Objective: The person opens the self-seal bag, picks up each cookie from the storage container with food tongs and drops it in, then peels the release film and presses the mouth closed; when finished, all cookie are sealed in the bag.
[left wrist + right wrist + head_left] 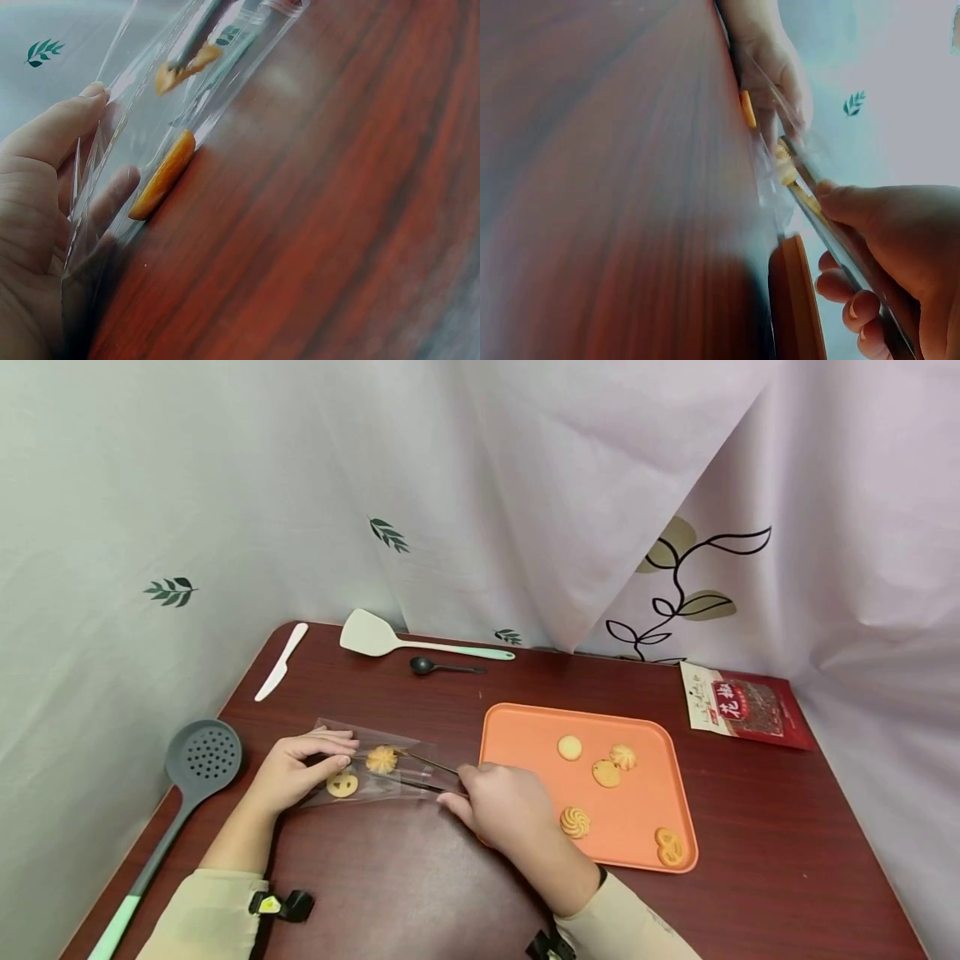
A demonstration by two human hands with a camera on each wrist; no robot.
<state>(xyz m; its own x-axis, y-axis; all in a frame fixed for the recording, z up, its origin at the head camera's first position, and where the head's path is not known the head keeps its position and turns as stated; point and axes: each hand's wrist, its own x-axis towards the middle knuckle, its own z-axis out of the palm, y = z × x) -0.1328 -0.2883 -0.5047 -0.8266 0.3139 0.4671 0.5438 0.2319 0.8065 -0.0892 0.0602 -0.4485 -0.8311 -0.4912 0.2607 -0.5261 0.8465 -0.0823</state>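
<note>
We locate the clear plastic bag lying flat on the dark red table, left of centre and near the front edge. Inside it we count two biscuits: a round biscuit toward the closed end, resting against the table in the left wrist view, and a ridged flower biscuit nearer the mouth. The flower biscuit is clamped between the tips of metal tongs, which enter the bag from its right-hand opening.

Our left hand grasps the bag at its left end, with the thumb above the film and the fingers beneath it. Our right hand is closed around the tongs, squeezing their two arms together just right of the bag.

Immediately right of this hand we find an orange tray holding five more biscuits. At the far right corner lies a red snack packet. Along the back edge we note a white knife, a pale spatula and a small black spoon. A grey slotted ladle lies at the left edge.
</note>
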